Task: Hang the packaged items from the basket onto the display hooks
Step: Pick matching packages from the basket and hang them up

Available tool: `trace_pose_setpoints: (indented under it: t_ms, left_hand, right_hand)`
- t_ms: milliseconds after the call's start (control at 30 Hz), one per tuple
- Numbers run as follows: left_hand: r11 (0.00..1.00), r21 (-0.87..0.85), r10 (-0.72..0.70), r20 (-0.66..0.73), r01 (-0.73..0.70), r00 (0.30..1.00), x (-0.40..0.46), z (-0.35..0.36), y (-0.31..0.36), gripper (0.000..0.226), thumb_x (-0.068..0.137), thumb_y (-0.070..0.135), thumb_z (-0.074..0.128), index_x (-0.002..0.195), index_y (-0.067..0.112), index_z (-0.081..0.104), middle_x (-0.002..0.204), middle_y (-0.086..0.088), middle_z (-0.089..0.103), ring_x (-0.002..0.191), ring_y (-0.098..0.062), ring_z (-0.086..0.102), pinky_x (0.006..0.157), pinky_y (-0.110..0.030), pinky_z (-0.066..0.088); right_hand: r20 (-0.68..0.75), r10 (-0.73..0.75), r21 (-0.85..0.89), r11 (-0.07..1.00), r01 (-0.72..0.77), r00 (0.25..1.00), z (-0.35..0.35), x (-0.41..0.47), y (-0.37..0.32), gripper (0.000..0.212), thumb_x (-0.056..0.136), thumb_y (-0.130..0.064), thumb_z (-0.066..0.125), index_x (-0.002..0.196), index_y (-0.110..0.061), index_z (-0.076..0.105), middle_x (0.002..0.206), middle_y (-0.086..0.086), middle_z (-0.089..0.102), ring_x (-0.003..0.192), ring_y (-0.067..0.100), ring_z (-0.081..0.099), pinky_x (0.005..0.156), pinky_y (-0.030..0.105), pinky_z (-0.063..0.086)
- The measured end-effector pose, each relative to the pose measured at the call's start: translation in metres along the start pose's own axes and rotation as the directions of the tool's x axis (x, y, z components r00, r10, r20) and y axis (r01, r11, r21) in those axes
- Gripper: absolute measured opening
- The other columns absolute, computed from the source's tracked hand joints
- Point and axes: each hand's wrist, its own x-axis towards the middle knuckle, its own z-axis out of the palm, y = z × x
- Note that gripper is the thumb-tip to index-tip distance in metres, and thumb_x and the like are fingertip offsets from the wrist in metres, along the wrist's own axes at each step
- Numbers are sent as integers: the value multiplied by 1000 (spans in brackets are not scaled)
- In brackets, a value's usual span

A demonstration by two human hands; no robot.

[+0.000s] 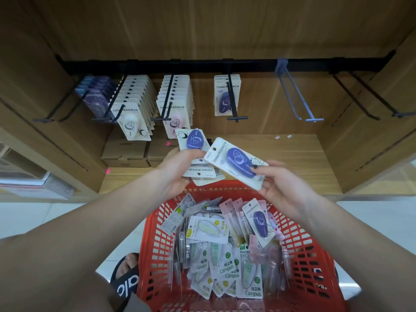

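Note:
My left hand [180,172] grips a small stack of carded purple correction tapes [193,140] above the basket's far rim. My right hand [283,183] pinches a single purple correction tape pack [236,162] by its lower end, tilted, its hang hole pointing up left. Below sits the red basket [315,255], holding several packs, mostly green ones and one purple pack [260,221]. On the black rail [202,64], one hook [233,104] carries a few purple packs [226,95]. A grey hook [297,95] to its right hangs bare.
Further left, hooks carry rows of white-tape packs [132,109], pink-tape packs [175,104] and violet packs [96,93]. A bare black hook [369,95] is at far right. Cardboard boxes [126,152] stand on the wooden shelf [292,158]. A sandalled foot [126,275] is left of the basket.

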Motion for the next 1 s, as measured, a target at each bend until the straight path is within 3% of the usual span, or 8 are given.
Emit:
trace_pose_setpoints:
  t_ms: [133,267,367,567,1000]
  left_hand:
    - [999,5,38,1,-38,999,-1,3,4,33,97,10,70,129,13,63,109,-13,80,101,-32,78,96,-55,60]
    - [997,27,73,-5,-73,997,0,1,6,37,97,11,70,133,14,61,111,-10,80,100,-30,78,98,-53,60]
    - [995,48,87,-35,-86,996,-2,-3,7,41,95,11,73,134,16,61,112,-8,80,99,-28,79,93,-48,62]
    - [991,95,97,-23,-94,995,-7,-4,8,41,94,10,73,133,16,61,113,-8,79,99,-28,78,87,-44,63]
    - [905,313,277,77,-287,958,-18,-7,5,43,90,7,77,126,24,61,112,2,79,95,-19,79,89,-46,64]
  right_hand:
    - [92,-42,-337,939,70,995,8,-6,11,51,88,8,72,133,-12,56,114,21,76,101,36,76,97,54,59]
    - [213,-20,-514,848,130,977,10,-7,5,30,93,4,68,121,-6,66,113,15,78,102,35,76,92,48,62]
    - [193,-53,-421,898,131,980,4,-2,1,29,96,2,65,123,-9,63,116,13,77,105,28,76,92,42,62]
    - [215,-133,-231,956,182,968,6,13,1,35,99,1,61,132,-10,58,125,13,74,117,31,71,104,44,55]
    - [163,-185,-195,957,216,969,26,34,6,32,101,-4,61,133,-9,61,120,9,77,111,28,74,97,41,59]
